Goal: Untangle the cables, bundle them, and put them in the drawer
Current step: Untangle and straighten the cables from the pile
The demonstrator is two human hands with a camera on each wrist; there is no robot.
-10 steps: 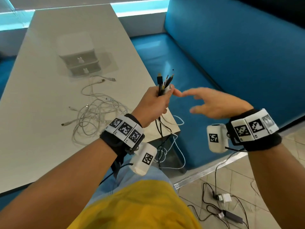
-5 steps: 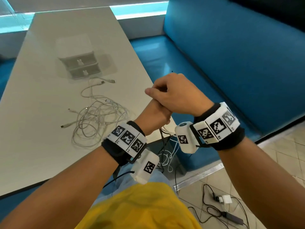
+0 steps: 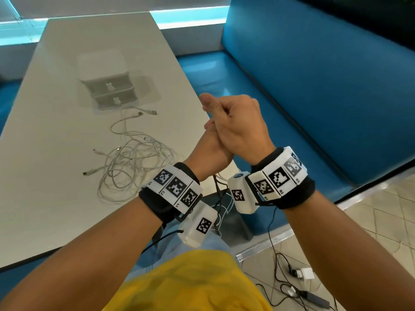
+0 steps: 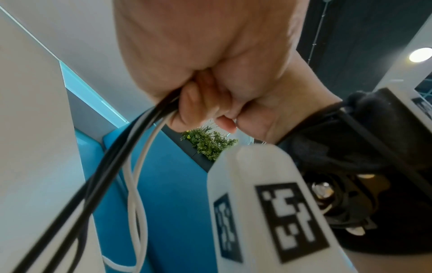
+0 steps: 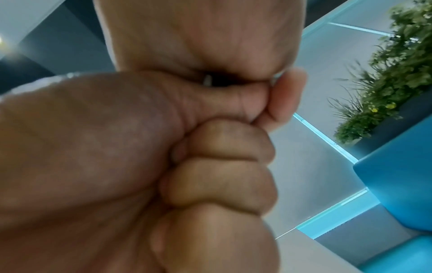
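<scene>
My left hand (image 3: 208,151) is raised off the table's right edge, its fist closed round a bunch of black and white cables (image 4: 131,147). Their slack (image 3: 219,191) hangs down between my wrists. My right hand (image 3: 238,126) sits on top of the left fist with its fingers (image 5: 222,166) curled over the cables' plug ends, which are hidden except for a glint of metal (image 5: 207,80). A tangle of white cables (image 3: 134,158) lies loose on the grey table (image 3: 56,131). Behind it stands a small white two-drawer unit (image 3: 105,86), both drawers closed.
A blue bench (image 3: 314,86) runs along the table's right side. On the tiled floor at lower right lie a charger and black leads (image 3: 303,286). Two USB plugs (image 3: 146,113) lie just in front of the drawer unit.
My right hand came in from the right, open, and closed over the plug ends that stuck up from my left fist. Both hands now stay pressed together.
</scene>
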